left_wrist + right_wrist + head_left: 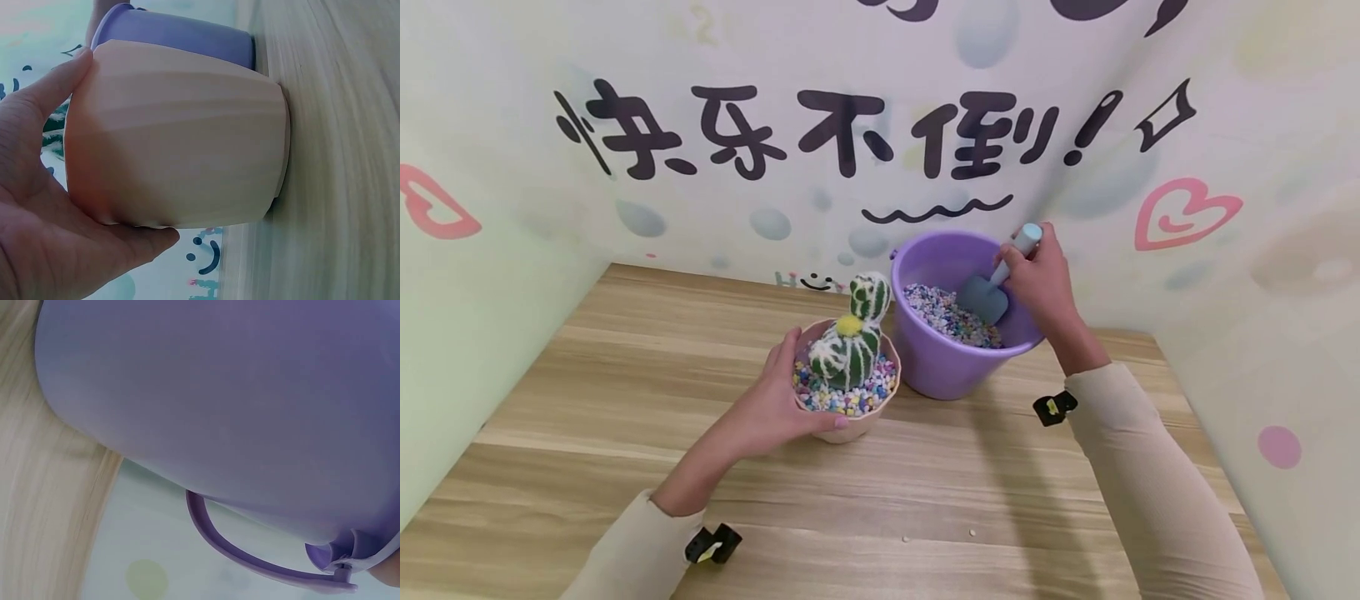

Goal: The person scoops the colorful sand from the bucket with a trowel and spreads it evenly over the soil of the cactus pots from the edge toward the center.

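A green knitted cactus [852,354] with white stripes and a yellow flower stands in a pale peach flowerpot [181,137] topped with colourful pebbles [857,402]. My left hand [775,400] holds this pot by its side, thumb and fingers spread around the rim. Right beside it stands a purple bucket [936,367] holding many small multicoloured pebbles [942,313]. With my right hand [1040,275] I grip the light handle of a blue-grey toy shovel [983,299], its blade down at the pebbles inside the bucket. The bucket's wall fills most of the right wrist view.
The wooden table [625,392] meets a printed wall cloth [730,217] right behind the bucket. Two tiny pebbles [972,532] lie near the front. The bucket's purple handle [250,559] hangs down at its far side.
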Motion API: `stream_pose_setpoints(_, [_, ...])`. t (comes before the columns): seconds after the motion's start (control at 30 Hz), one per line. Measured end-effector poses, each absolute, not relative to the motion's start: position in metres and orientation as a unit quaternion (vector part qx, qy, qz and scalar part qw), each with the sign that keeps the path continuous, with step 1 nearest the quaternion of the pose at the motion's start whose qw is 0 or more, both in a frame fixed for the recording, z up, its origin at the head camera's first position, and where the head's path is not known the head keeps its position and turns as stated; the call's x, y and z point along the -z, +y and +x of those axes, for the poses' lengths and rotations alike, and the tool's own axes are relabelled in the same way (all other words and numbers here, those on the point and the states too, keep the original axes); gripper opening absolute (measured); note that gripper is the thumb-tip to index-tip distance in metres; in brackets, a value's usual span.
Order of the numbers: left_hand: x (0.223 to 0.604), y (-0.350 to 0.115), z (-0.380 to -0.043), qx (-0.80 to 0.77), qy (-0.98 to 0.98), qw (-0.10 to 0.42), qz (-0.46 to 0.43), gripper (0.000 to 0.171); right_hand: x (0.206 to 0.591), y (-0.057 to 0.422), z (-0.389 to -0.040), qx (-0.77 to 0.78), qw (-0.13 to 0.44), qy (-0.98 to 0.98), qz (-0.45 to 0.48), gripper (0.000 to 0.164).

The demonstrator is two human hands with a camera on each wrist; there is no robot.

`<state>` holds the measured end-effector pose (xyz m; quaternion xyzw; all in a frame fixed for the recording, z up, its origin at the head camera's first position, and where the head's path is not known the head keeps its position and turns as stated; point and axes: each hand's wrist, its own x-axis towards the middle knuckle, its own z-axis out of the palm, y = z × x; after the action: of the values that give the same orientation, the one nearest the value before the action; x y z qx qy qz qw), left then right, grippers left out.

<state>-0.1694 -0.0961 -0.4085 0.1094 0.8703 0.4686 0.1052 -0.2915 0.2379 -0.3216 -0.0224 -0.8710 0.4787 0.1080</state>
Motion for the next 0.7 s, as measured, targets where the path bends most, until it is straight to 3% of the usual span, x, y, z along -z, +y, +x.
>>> stream_pose_setpoints(0.7, [0.410, -0.102, -0.180, -0.497, 0.849, 0.118, 0.135, 0.133, 0.323, 0.242, -0.298, -0.498, 0.077, -0.863, -0.017, 0.017])
